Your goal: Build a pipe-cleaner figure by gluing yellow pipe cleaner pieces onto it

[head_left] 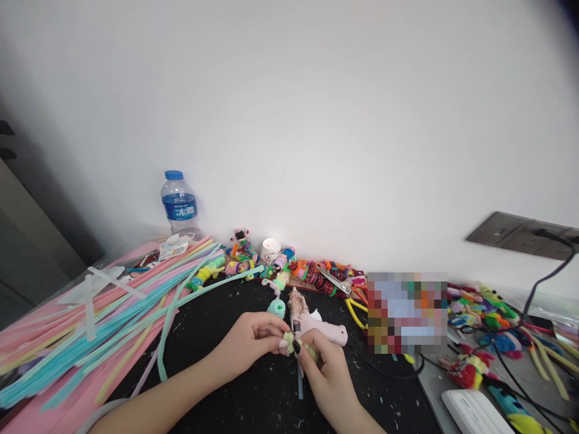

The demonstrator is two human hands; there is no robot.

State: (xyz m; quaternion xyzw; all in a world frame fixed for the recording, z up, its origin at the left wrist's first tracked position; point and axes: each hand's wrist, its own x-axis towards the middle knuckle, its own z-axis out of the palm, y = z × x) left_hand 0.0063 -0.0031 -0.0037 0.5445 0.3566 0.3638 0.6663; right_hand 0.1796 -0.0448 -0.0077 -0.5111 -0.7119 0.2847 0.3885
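Observation:
Both of my hands meet low in the middle over a black mat (217, 337). My left hand (251, 343) pinches a small pale yellow-green fuzzy piece (289, 341) from the left. My right hand (325, 367) grips the same piece from the right, fingers curled. A pink hot glue gun (316, 325) lies just behind my fingers, its nozzle pointing away. A thin blue stick (300, 386) pokes down below my hands. A small teal fuzzy coil (276, 308) sits just beyond my left hand.
A big spread of pastel pipe cleaners (90, 325) covers the left. A water bottle (180, 205) and a white jar (271, 249) stand by the wall, beside small fuzzy figures (316, 274). Yellow-handled pliers (355, 310), colourful scraps, cables and a white device (470, 413) fill the right.

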